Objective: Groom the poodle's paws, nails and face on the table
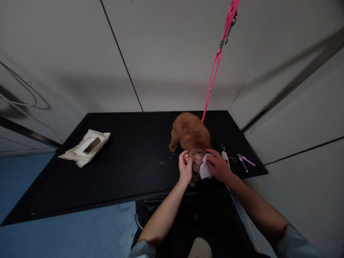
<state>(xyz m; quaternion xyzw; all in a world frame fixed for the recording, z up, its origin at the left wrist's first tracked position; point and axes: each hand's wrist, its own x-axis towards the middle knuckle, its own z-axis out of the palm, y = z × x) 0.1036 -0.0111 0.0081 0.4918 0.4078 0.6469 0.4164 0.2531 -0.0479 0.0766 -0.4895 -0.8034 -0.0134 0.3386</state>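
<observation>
A small brown curly-haired dog (189, 133) stands on the black table (129, 168), its head toward me, with a pink leash (216, 62) running up from its neck. My left hand (185, 167) pinches the dog's ear and holds it up. A white wipe (205, 167) is gripped in my right hand (219, 166), pressed against the dog's head at the ear.
A pack of wet wipes (86, 146) lies at the table's left. Small scissors (224, 149), a white tool and pink-and-blue clippers (244, 161) lie at the right edge. Grey walls enclose the table's back and right. The floor below is blue.
</observation>
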